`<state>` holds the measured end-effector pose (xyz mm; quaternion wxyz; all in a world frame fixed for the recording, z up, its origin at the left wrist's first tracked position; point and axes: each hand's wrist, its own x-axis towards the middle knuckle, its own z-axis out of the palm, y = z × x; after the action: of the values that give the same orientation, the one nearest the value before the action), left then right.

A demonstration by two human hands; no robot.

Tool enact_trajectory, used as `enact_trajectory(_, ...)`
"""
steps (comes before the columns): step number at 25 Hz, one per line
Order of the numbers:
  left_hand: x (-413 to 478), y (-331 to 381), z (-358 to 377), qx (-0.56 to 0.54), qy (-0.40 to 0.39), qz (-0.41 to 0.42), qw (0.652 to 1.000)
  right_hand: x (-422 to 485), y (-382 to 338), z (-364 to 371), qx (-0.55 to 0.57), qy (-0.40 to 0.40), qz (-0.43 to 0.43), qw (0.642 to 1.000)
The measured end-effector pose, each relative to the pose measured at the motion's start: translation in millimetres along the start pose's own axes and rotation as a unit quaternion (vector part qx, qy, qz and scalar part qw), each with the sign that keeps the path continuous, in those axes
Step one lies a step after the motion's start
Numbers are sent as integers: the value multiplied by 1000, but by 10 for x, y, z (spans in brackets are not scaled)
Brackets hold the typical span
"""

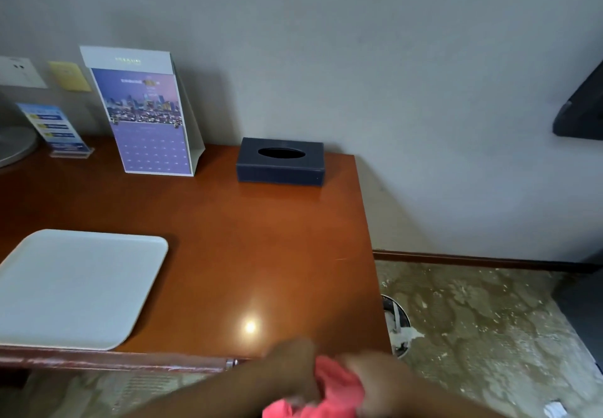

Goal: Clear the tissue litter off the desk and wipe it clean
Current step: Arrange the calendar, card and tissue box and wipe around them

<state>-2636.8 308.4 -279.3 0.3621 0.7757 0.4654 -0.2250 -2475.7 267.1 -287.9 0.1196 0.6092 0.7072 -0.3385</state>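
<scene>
A pink cloth (332, 388) is bunched between both my hands at the bottom of the view, just off the front edge of the brown wooden desk (248, 231). My left hand (293, 372) grips its left side and my right hand (378, 381) grips its right side. Both hands are blurred. I see no tissue lying on the desk top. A round bin (396, 326) with white tissue in it stands on the floor beside the desk's right edge, partly hidden by the desk.
A white tray (78, 287) lies at the desk's front left. A dark blue tissue box (280, 161), a standing calendar (146, 114) and a small blue sign (55, 130) line the back by the wall. Patterned carpet (489, 329) lies to the right.
</scene>
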Motion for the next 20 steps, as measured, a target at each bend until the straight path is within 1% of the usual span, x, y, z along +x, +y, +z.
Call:
enact_trajectory(2, 70, 92, -381, 37, 90, 16, 995, -3, 68, -385, -1, 64, -20, 998)
enact_trajectory(3, 139, 97, -609, 51, 143, 18, 988, 79, 96, -575, -3, 119, -22, 993)
enact_trajectory(5, 327, 88, -1083, 75, 233, 28, 969, 275, 168, -998, -28, 193, -11, 981)
enact_trajectory(7, 598, 35, -1385, 74, 281, 38, 956, 552, 247, -1291, -55, 244, -3, 968)
enact_trajectory(9, 904, -7, -1648, 69, 311, 60, 946, 811, 324, -1561, -62, 264, 7, 963)
enact_trajectory(13, 1649, -85, -2130, 63, 346, 58, 934, 1458, 510, -1995, -81, 287, 56, 953)
enact_trajectory(15, 1976, -122, -2307, 67, 348, 47, 934, 1789, 635, -2111, -87, 303, 84, 945)
enact_trajectory(17, 2279, -143, -2411, 83, 324, 32, 942, 2111, 815, -2133, -78, 287, 107, 949)
enact_trajectory(20, 2623, -148, -2298, 112, 236, -21, 965, 2454, 1010, -1910, -47, 212, 125, 968)
